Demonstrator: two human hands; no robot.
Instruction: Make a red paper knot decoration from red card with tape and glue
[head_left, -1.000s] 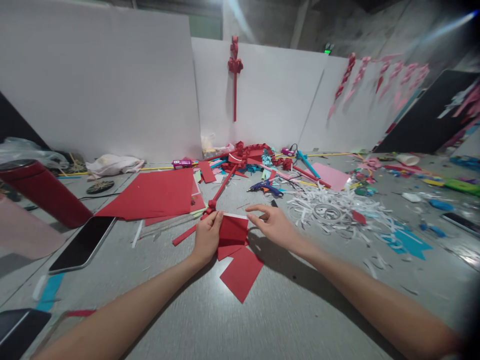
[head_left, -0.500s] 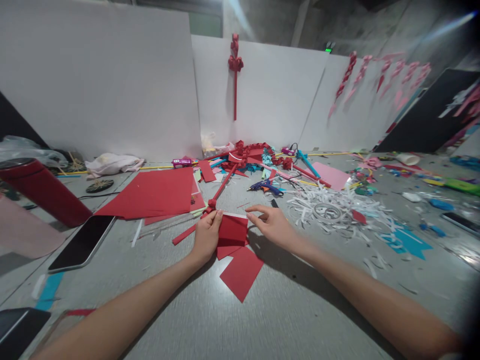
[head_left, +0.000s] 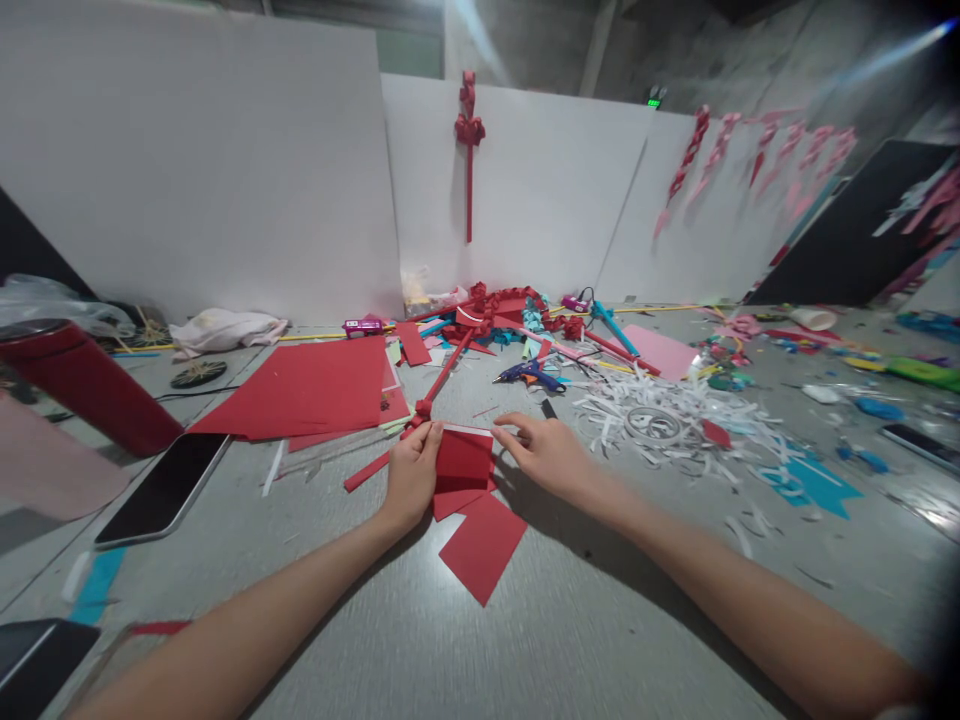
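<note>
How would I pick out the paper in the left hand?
On the grey surface, find the left hand near the centre. It holds the red paper by its left side. Unlike the loose red piece just below, this one has a white strip along its top edge.

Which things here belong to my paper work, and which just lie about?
Likely in use:
white-edged red paper piece in left hand
red paper rectangle nearest you

Probably lying about:
red cylindrical bottle
rectangular black-screened phone
shredded white paper strips

Red paper [head_left: 463,460], white along top, in left hand [head_left: 411,474]
</note>
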